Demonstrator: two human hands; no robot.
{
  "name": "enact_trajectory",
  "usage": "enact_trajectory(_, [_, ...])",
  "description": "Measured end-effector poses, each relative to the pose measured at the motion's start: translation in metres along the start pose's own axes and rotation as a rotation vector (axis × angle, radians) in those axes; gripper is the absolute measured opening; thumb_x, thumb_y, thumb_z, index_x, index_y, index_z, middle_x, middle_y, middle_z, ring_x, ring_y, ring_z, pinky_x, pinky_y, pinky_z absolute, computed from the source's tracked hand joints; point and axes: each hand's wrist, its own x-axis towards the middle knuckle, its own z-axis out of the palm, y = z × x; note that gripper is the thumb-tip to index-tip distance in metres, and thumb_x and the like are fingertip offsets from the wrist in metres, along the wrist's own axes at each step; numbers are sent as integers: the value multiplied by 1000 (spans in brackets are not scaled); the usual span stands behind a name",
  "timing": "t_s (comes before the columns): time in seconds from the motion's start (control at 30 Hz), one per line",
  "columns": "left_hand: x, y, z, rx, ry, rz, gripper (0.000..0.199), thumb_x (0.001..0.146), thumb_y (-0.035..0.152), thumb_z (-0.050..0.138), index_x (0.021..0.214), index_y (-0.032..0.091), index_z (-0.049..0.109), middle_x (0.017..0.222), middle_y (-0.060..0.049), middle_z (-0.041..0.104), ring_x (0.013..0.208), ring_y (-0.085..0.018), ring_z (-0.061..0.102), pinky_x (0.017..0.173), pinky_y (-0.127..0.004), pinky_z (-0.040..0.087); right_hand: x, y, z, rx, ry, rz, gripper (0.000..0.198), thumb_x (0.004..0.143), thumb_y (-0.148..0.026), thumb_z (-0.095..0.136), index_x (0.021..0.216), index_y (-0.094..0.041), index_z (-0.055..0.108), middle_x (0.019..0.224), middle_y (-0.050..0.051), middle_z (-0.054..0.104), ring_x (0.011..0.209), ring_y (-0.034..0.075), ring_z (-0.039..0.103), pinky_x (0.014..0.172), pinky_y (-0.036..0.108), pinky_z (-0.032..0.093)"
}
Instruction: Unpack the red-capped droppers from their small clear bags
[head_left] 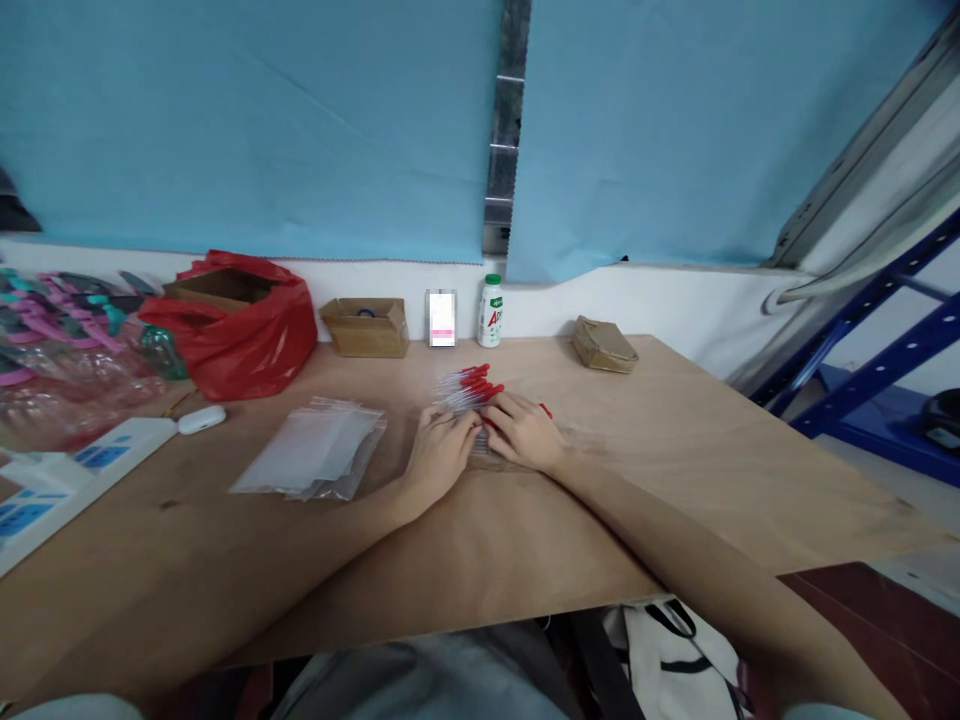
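Observation:
A loose bunch of slim rods (459,396) with red ends and pale, shiny shafts lies on the table before me; their exact kind is too small to tell. My left hand (445,448) rests at the near left of the bunch, its fingers curled in around the shafts. From the right, my right hand (523,432) covers part of the bunch with bent fingers closed on the rods. The fingertips of both hands almost meet and hide what lies between them. One more red end (546,410) shows beyond my right hand.
Clear plastic bags (311,452) lie to the left. Behind stand a red bag (259,345), a cardboard box (367,332), a phone (442,318) and a white bottle (490,315). A brown package (604,345) sits back right; a power strip (82,480) lies far left.

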Motion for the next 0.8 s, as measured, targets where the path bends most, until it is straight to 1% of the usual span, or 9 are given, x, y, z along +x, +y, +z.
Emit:
enact_trajectory(0.07, [-1,0,0,1,3,8,18,108,21,46,101,21,63,93,-5,76,90,-24,69,97,-46,39,0,0,2,-25,-21,-1,21,105,-27,47,105,-18,65,101,10,66,93,24,59,83,35,45])
enact_trajectory(0.17, [-1,-1,0,12,-7,30,19,108,23,47,99,21,63,87,-4,76,83,-24,69,94,-45,40,-2,0,6,-43,-34,12,18,103,-27,49,98,-19,64,96,8,65,86,22,58,77,33,42])
enact_trajectory(0.33, [-1,2,-3,-23,-28,103,23,109,21,46,92,21,63,87,-4,77,80,-23,68,91,-44,40,-6,-1,12,-4,-15,-3,16,96,-23,48,86,-20,60,87,6,64,78,20,56,70,33,37])
enact_trajectory(0.47, [1,3,-4,-45,-39,99,24,108,20,47,93,22,65,88,-4,78,82,-23,69,91,-43,40,-5,-2,14,35,-1,13,13,92,-19,49,84,-21,58,86,6,64,79,21,56,72,33,38])
enact_trajectory(0.57, [1,3,-4,-49,-45,101,24,108,19,46,95,23,67,89,-4,78,83,-23,69,91,-43,40,-4,-1,15,56,-7,17,12,91,-18,48,83,-21,57,86,6,64,80,21,56,74,33,39])
enact_trajectory(0.73, [1,2,-5,-32,-45,118,26,109,20,44,95,22,66,89,-3,78,84,-22,69,93,-43,39,-6,4,13,67,-35,-8,18,96,-15,45,86,-21,59,87,7,65,82,23,55,80,35,41])
enact_trajectory(0.8, [1,2,-6,-24,-40,117,27,110,21,43,95,22,66,90,-4,78,84,-23,69,93,-44,39,-7,4,9,53,-56,-13,18,98,-16,45,90,-21,60,91,8,66,85,24,56,81,36,42])
